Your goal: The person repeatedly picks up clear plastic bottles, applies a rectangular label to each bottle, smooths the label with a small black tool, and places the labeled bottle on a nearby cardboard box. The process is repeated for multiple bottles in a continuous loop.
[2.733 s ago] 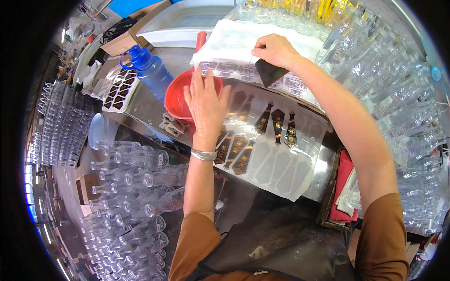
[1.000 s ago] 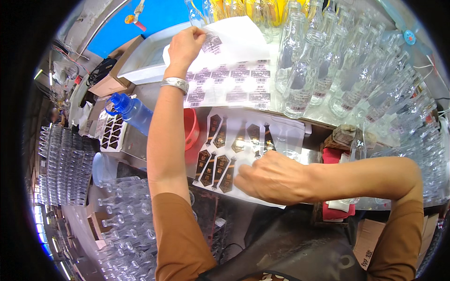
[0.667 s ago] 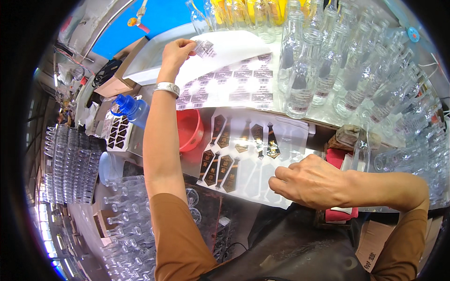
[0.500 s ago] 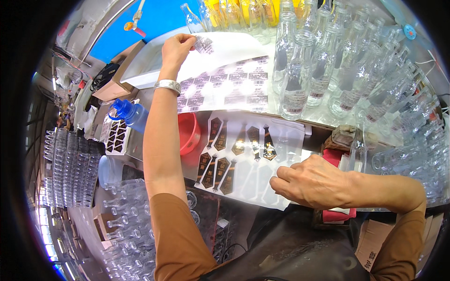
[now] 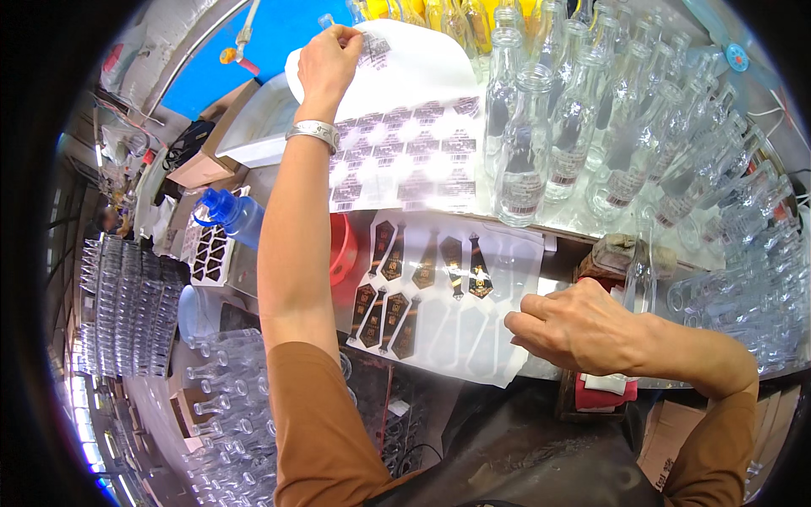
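My left hand is closed in a pinch at the edge of a small printed label, over the bare white upper part of a label sheet. Whether that label is free of its backing, I cannot tell. Lower on the same sheet are rows of dark-printed labels. My right hand hovers with curled fingers by the right edge of a second sheet, which carries black and gold tie-shaped stickers. Anything inside those fingers is hidden.
Clear glass bottles, some labelled, crowd the table's right side. One bottle leans by a wooden block near my right hand. A red bowl and a blue-capped bottle flank my left forearm. More bottles lie lower left.
My left hand has risen slightly with the label, and the white sheet's upper edge has lifted and curved. My right hand has shifted a little to the right.
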The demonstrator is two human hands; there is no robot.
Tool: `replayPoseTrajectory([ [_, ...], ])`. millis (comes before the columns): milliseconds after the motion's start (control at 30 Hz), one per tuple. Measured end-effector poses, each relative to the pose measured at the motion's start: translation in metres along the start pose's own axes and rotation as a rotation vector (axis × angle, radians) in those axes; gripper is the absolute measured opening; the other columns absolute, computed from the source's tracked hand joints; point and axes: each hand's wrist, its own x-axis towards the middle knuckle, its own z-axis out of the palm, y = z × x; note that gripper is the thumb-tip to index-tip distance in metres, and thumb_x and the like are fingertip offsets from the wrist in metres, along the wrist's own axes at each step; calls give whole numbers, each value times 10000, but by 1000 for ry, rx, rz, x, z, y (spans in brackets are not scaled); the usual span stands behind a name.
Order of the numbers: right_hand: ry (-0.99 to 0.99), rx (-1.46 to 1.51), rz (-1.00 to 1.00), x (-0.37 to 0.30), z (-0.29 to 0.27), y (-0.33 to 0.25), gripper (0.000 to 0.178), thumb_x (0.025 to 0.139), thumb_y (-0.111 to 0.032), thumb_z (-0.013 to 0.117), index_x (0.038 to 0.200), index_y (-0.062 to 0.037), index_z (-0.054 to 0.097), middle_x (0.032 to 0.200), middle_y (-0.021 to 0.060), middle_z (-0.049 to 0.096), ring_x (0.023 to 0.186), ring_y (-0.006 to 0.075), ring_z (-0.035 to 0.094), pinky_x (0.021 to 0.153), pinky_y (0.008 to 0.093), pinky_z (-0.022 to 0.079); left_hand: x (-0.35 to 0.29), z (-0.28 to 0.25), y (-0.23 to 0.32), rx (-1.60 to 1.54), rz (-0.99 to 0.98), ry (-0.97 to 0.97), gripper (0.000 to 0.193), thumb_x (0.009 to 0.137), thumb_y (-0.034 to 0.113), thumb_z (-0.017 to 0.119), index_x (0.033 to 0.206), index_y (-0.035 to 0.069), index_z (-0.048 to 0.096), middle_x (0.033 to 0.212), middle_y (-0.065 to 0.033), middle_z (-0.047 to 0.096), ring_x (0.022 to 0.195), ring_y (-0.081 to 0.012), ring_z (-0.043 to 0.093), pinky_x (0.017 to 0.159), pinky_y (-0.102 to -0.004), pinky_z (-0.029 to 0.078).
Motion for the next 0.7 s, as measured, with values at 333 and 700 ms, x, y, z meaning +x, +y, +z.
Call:
replayPoseTrajectory([
  [333,-24,42,54,-10,-4,0,159,919,-142,607,854,-31,515,754,124,558,620,306,634,492,427,472,8,-5,5,-24,85,258,179,893,270,699,952,111,757,912,-91,747,841,-279,714,782,-394,543],
  [700,112,-56,40,-7,-21,-6,155,903,-148,646,868,-41,539,797,117,601,581,278,625,466,402,470,21,-99,33,136,278,487,155,912,262,707,957,119,748,905,-42,729,818,-228,708,711,-367,544],
])
